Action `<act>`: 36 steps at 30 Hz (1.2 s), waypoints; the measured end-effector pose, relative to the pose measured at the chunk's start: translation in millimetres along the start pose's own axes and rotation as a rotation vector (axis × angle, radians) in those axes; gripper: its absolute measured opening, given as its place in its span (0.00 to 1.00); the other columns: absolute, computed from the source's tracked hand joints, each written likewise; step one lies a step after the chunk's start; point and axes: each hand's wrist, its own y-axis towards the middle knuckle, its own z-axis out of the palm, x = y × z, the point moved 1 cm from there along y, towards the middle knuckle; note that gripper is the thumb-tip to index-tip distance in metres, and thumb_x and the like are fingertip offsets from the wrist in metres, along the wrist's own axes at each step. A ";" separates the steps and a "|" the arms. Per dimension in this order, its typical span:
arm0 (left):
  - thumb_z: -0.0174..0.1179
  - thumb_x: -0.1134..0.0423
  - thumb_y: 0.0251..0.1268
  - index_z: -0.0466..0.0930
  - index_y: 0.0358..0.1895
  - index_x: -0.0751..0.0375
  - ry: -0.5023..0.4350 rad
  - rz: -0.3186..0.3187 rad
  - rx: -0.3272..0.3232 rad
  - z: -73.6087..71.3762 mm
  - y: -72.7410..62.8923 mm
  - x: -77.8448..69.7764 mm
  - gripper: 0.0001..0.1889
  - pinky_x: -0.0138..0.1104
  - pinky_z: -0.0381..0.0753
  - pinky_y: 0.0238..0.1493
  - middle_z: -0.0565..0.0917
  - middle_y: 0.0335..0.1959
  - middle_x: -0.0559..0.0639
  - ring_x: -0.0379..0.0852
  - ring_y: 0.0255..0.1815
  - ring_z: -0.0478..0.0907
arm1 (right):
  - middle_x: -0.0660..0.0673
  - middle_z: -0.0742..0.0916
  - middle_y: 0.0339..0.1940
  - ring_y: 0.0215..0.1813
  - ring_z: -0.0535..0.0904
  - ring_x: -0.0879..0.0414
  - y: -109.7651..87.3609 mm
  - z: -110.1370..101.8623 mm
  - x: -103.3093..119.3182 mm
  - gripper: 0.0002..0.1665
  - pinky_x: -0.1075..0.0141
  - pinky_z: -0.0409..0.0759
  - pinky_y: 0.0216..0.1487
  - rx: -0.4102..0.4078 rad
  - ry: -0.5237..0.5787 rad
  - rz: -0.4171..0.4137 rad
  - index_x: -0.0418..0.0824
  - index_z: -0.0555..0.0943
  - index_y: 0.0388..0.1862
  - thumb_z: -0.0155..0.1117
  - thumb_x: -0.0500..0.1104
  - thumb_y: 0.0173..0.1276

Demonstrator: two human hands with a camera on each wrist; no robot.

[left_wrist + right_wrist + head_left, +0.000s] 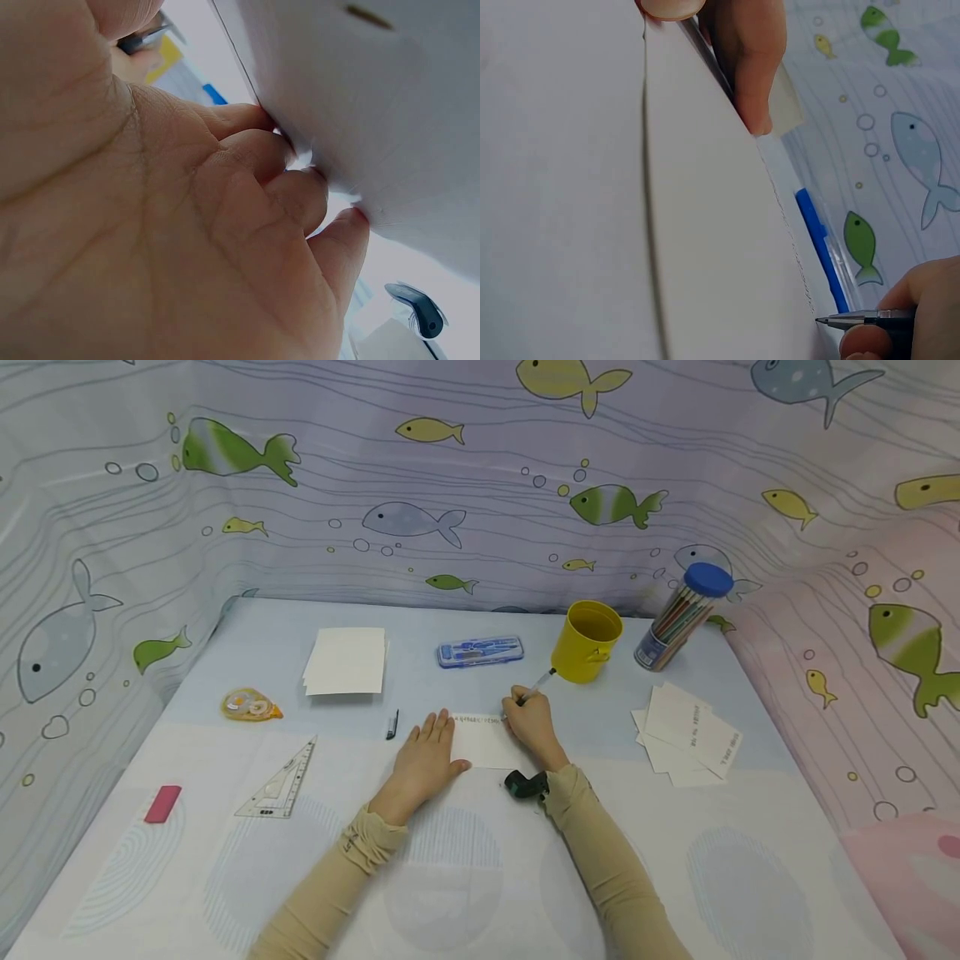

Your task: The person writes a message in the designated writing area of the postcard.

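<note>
A white card (486,750) lies on the table between the hands, with a line of small handwriting along its far edge. My left hand (424,763) rests on the card's left side, fingers extended; its palm and fingertips show in the left wrist view. My right hand (534,725) grips a pen (542,680) near its lower end. In the right wrist view the pen's tip (823,321) touches the card at the end of the written line. Left of the left hand lies a dark pen cap (392,725).
Behind are a stack of blank cards (347,660), a blue geometry set case (480,652), a yellow mug (577,647) and a jar of pencils (678,622). Written cards (686,731) lie right. Leftward are a correction tape (250,704), a set square (281,787) and a red eraser (162,804).
</note>
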 end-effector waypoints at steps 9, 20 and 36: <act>0.55 0.44 0.68 0.53 0.74 0.72 -0.006 -0.008 0.008 -1.0 -0.5 -0.6 0.43 0.54 0.53 0.77 0.52 0.77 0.65 0.62 0.79 0.48 | 0.54 0.61 0.06 0.11 0.56 0.60 0.5 0.9 -2.2 0.24 0.72 0.52 0.14 0.027 0.011 0.020 0.45 0.56 0.10 0.50 0.33 0.63; 0.55 0.44 0.68 0.53 0.74 0.73 0.003 0.003 0.008 -0.8 -1.0 -0.6 0.42 0.54 0.54 0.76 0.52 0.77 0.66 0.62 0.79 0.49 | 0.55 0.59 0.07 0.11 0.55 0.61 -0.6 1.5 -4.6 0.24 0.72 0.51 0.15 -0.001 0.046 0.009 0.45 0.55 0.11 0.49 0.33 0.63; 0.54 0.44 0.68 0.53 0.74 0.72 -0.005 -0.001 0.007 0.2 -1.8 -0.9 0.42 0.54 0.53 0.77 0.52 0.77 0.65 0.61 0.79 0.48 | 0.57 0.59 0.05 0.10 0.55 0.62 -2.7 -0.9 -1.0 0.24 0.72 0.51 0.14 -0.042 0.102 0.025 0.45 0.54 0.11 0.49 0.32 0.62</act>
